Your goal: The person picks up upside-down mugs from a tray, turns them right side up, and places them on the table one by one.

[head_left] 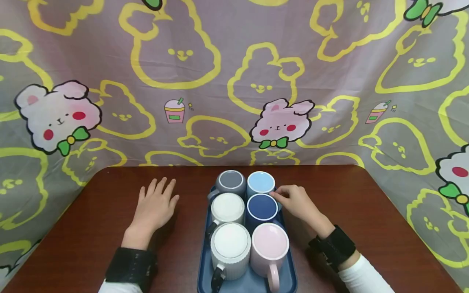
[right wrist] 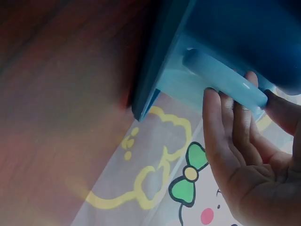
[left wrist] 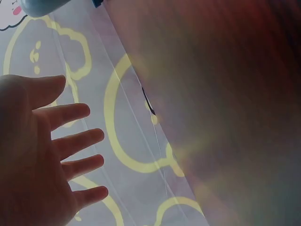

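Observation:
At the far right corner of a blue tray (head_left: 242,286) is a light blue mug (head_left: 260,182). My right hand (head_left: 297,202) reaches in from the right and pinches its handle (right wrist: 225,77) between thumb and fingers, as the right wrist view shows. Directly in front of that mug stands a dark blue mug (head_left: 261,206). To the left of the tray, my left hand (head_left: 155,211) is spread palm down over the table with nothing in it. Its fingers (left wrist: 80,140) extend apart in the left wrist view.
Also on the tray are a grey mug (head_left: 231,180) at the far left, two white mugs (head_left: 228,207) with dark handles along the left side, and a pink mug (head_left: 270,242) at the near right. A patterned cloth (head_left: 216,97) hangs behind the brown table (head_left: 84,240).

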Tool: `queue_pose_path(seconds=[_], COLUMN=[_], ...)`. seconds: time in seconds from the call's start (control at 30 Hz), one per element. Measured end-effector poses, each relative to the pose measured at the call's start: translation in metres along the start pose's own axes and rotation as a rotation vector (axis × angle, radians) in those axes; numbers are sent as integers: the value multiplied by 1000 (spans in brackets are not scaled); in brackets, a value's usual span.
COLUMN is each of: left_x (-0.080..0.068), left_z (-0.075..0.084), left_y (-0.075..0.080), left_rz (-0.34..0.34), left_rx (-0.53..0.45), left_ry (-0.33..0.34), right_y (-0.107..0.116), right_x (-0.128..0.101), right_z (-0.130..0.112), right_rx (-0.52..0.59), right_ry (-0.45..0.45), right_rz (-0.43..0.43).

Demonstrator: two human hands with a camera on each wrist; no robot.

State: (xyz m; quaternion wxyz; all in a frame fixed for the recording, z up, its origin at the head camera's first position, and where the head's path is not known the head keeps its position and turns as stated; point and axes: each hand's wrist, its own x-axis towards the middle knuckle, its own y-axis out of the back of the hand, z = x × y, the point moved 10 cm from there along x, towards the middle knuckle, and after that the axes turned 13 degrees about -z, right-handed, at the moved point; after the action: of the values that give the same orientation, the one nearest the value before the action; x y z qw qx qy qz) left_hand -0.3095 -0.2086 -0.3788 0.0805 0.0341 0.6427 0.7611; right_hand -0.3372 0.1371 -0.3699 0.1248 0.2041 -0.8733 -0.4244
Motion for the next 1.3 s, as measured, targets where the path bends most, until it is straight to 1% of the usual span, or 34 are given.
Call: queue_pose_path(seconds=[0.17, 0.27, 0.47, 0.67, 0.8, 1.03, 1.17, 1.3], left_x=[-2, -4, -8, -14, -16, -15, -15, -13], left_z=[-8, -13, -25, -34, -38, -38, -36, -33], left_y=[3, 4, 4, 3, 2, 0, -3, -2], left_rz=[-2, 0, -16, -36, -52, -73, -84, -77], left_rx=[-2, -5, -14, -15, -26, -34, -34, -28], left_ry=[11, 23, 46, 62, 72, 64, 59, 48], right_y=[-4, -4, -4, -6, -6, -7, -10, -12], right_x=[2, 2, 5, 8, 10, 11, 12, 12], right_z=[4, 4, 2, 7, 6, 5, 7, 10], right_rx=[48, 52, 35, 57, 62, 63, 98, 134], right_ry=[-77, -97, -109, -164, -170, -157, -153, -161], right_rz=[-78, -114, -147, -182, -194, -213, -234, -243])
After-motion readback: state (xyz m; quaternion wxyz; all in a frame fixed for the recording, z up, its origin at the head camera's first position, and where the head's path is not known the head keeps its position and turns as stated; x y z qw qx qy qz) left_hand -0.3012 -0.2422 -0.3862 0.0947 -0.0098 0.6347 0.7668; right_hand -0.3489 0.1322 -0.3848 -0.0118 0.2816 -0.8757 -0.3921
